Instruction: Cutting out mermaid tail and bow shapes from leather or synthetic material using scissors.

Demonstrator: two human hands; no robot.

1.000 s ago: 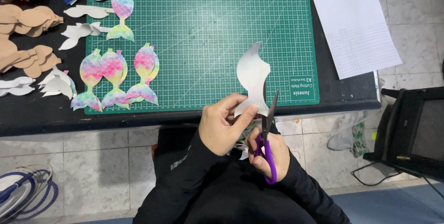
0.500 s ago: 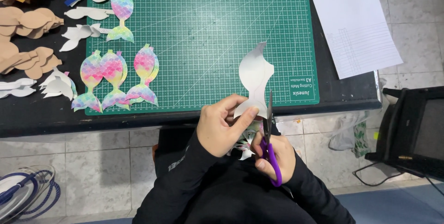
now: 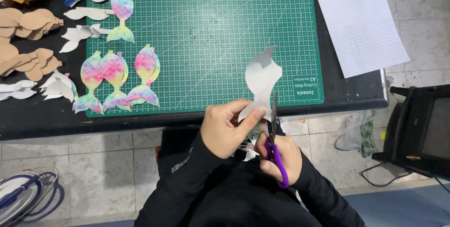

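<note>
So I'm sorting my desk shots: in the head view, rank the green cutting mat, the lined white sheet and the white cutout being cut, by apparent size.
1. Green cutting mat
2. Lined white sheet
3. White cutout, though held nearer the camera

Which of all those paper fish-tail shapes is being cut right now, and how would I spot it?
Look below the green cutting mat, at the table's near edge. The left hand pinches a tail cutout beside purple-handled scissors. Unlike the rainbow tails lying flat on the mat, it shows a plain white side.

Cutting mat (image 3: 206, 35) laid on table (image 3: 47, 119); tail cutouts (image 3: 115, 79) placed at mat's left; paper sheet (image 3: 363, 21) placed right of mat.
</note>
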